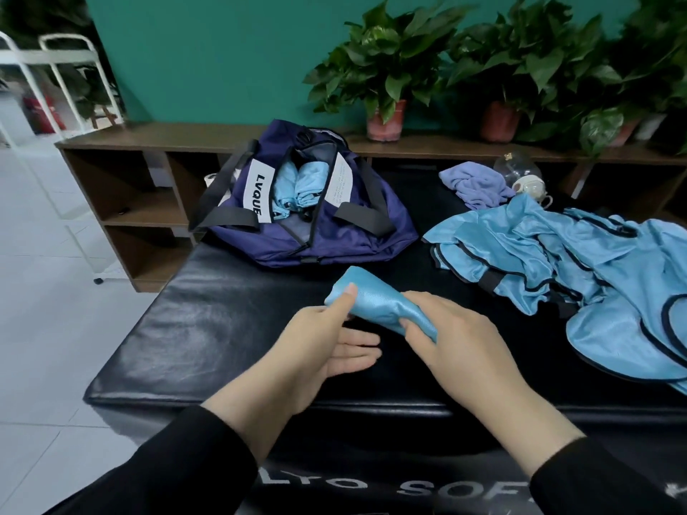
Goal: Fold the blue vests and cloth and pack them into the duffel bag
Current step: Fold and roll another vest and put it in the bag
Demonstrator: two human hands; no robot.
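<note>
A rolled light-blue vest is held just above the black padded mat. My right hand grips its near end. My left hand pinches its far end with the thumb on top, the other fingers spread below. The navy duffel bag lies open at the back of the mat with two rolled blue vests inside. A heap of unfolded blue vests with dark trim lies to the right. A crumpled lilac cloth sits behind the heap.
A brown wooden shelf unit runs along the teal wall behind the mat, with potted plants on top. A glass jar and a ceramic cup stand by the lilac cloth. White metal racks stand at the far left on the tiled floor.
</note>
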